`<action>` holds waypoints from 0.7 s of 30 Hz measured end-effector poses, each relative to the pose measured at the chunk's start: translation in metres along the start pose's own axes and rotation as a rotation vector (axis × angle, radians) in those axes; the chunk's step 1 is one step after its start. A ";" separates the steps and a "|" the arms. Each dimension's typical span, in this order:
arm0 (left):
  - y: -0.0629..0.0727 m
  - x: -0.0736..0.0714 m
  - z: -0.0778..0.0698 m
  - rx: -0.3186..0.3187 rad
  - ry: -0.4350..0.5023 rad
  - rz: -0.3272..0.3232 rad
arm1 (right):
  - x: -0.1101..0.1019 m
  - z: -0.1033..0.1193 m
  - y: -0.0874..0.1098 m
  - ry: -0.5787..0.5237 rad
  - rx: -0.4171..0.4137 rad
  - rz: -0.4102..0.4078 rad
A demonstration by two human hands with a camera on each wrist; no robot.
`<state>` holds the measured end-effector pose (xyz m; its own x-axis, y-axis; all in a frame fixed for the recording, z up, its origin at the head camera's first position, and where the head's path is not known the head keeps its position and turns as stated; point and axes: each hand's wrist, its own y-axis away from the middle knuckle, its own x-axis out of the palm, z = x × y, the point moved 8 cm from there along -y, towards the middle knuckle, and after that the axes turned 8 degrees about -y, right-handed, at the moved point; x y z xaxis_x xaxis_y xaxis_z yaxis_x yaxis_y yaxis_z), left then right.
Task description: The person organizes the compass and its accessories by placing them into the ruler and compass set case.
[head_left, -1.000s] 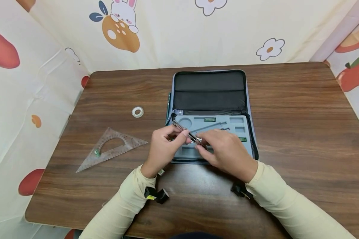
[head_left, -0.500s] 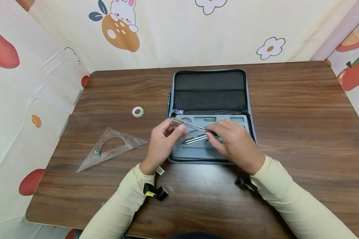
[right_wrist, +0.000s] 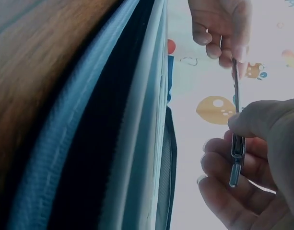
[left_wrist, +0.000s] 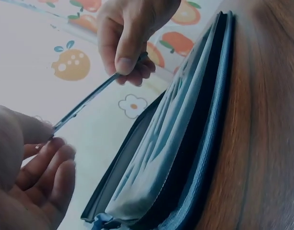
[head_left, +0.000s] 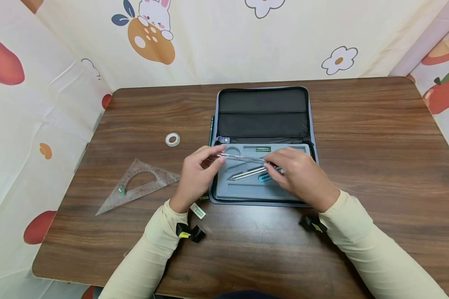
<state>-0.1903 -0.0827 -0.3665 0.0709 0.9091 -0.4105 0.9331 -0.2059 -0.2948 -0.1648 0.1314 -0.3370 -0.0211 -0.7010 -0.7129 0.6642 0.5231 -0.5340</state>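
Nearest us, low in the frame's centre, a small white-and-green block (head_left: pixel 198 211) lies on the tabletop (head_left: pixel 378 145) near the left sleeve (head_left: pixel 149 249); we see more of it than a second ago. Just beyond, the left hand (head_left: pixel 196 176) pinches one end of a thin metal instrument (head_left: pixel 243 158), and the right hand (head_left: pixel 303 176) pinches it toward the other, that end jutting past the fingers. We find the instrument above the tray (head_left: pixel 247 194), mid-frame, nearly level, where a second ago it slanted steeply down to the right; the right hand has shifted rightward. Left of centre lies a clear set square (head_left: pixel 140 190). Inside the open case (head_left: pixel 263 101), the pale blue tray holds a silver tool (head_left: pixel 247 173) and a bright blue piece (head_left: pixel 265 177), both largely hidden a second ago, and a small green piece (head_left: pixel 263 149) farther back. A white ring (head_left: pixel 172 144) lies left of the case, whose black-lined lid reaches toward the patterned curtain (head_left: pixel 262 54).
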 end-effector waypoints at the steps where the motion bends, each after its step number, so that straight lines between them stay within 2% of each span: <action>1: 0.000 0.001 0.000 0.010 -0.018 0.015 | 0.000 -0.002 0.000 0.014 0.004 0.005; 5: 0.001 0.006 -0.001 0.091 -0.156 0.060 | -0.001 -0.009 0.002 0.056 0.031 -0.007; 8: 0.002 0.009 -0.007 0.176 -0.251 0.051 | -0.002 -0.015 0.003 0.060 0.068 -0.022; 12: 0.004 0.012 -0.014 0.257 -0.274 0.015 | -0.002 -0.024 0.005 0.057 0.117 -0.019; 16: 0.005 0.014 -0.016 0.283 -0.264 -0.010 | -0.001 -0.034 0.008 0.028 0.181 -0.010; 21: 0.004 0.018 -0.011 0.259 -0.311 -0.017 | -0.004 -0.044 0.010 -0.003 0.251 -0.041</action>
<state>-0.1812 -0.0635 -0.3657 -0.0910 0.7685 -0.6333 0.8105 -0.3124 -0.4955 -0.1908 0.1606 -0.3598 -0.0496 -0.7208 -0.6914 0.8275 0.3579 -0.4325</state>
